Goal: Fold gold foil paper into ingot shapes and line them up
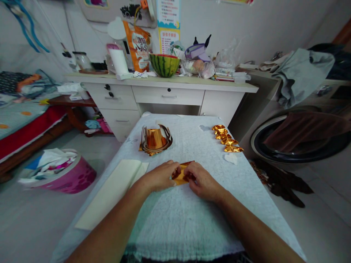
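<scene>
Between my two hands, a sheet of gold foil paper [181, 178] is partly rolled or folded near the middle of the cloth-covered table [192, 215]. My left hand [163, 176] grips its left side, fingers curled. On the right side, my right hand [200, 180] pinches the foil, its fingertips partly hidden. Beyond my left hand sits a curled stack of gold foil sheets [155, 139]. A row of several folded gold foil pieces [226, 138] lies at the table's far right. Folded cream paper [111, 193] rests beside my left forearm.
A white desk [168, 95] stands behind the table, with a cut watermelon [165, 65] and an orange snack bag [138, 47] on top. On the floor at left is a full pink bin [79, 177]. A washing machine [256, 140] stands at right.
</scene>
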A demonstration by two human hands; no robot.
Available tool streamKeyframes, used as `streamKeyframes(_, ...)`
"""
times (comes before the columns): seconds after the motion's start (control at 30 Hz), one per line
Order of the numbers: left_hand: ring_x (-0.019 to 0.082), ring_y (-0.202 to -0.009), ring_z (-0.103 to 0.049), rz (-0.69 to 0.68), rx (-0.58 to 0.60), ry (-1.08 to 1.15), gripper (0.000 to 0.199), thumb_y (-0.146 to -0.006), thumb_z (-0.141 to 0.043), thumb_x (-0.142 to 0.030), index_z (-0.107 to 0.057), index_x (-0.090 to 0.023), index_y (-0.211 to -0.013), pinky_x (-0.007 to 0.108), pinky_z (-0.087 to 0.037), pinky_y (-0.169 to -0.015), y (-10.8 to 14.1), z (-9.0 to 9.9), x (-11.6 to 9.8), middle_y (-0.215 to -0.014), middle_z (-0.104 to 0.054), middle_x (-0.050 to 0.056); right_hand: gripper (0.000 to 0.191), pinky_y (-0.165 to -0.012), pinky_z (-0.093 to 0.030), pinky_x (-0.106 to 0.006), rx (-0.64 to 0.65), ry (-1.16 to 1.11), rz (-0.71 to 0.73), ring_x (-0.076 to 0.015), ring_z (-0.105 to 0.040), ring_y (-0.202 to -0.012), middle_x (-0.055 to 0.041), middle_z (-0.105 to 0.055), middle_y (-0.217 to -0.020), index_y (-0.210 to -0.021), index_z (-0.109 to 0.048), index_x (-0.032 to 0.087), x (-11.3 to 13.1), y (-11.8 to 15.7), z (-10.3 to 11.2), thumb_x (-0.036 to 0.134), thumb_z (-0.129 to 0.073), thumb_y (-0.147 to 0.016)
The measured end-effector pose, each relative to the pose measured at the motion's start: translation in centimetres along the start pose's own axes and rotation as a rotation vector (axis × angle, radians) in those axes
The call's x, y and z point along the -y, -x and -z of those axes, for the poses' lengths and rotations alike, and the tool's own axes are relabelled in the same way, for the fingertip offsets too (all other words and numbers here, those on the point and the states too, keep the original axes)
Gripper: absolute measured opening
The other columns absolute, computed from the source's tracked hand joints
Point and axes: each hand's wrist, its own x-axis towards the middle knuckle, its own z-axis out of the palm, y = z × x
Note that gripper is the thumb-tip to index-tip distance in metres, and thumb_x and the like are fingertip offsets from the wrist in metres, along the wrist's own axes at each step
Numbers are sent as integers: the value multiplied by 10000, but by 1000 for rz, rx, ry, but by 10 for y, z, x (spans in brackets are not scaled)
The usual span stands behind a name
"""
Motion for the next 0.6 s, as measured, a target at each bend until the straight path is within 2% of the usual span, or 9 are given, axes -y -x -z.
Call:
streamKeyframes(0.17,169,-823,-532,17,-56,-85,203,-691,-612,-241,-542,-220,-880,265,-386,-709,3,-2,-10,-909,-550,3,289,-798,-347,-329,31,70,-62,-198,-435,-875,-39,-509,-929,-879,-532,190,-5,4,13,62,-556,-621)
streamKeyframes(0.33,176,-829,-534,-40,-110,-75,183,-693,-639,-263,-542,-209,-838,259,-369,-672,4,-10,-21,-906,-561,11,272,-825,-343,-335,65,93,-91,-203,-436,-912,-43,-524,-997,-917,-555,199,-9,5,18,126,-630,-666)
streamKeyframes(0.6,167,-807,-532,-74,-166,10,139,-722,-628,-259,-564,-204,-833,260,-389,-688,3,-16,-15,-877,-558,9,169,-833,-351,-328,71,100,-80,-192,-477,-909,-37,-581,-962,-879,-599,198,-9,3,20,123,-645,-735)
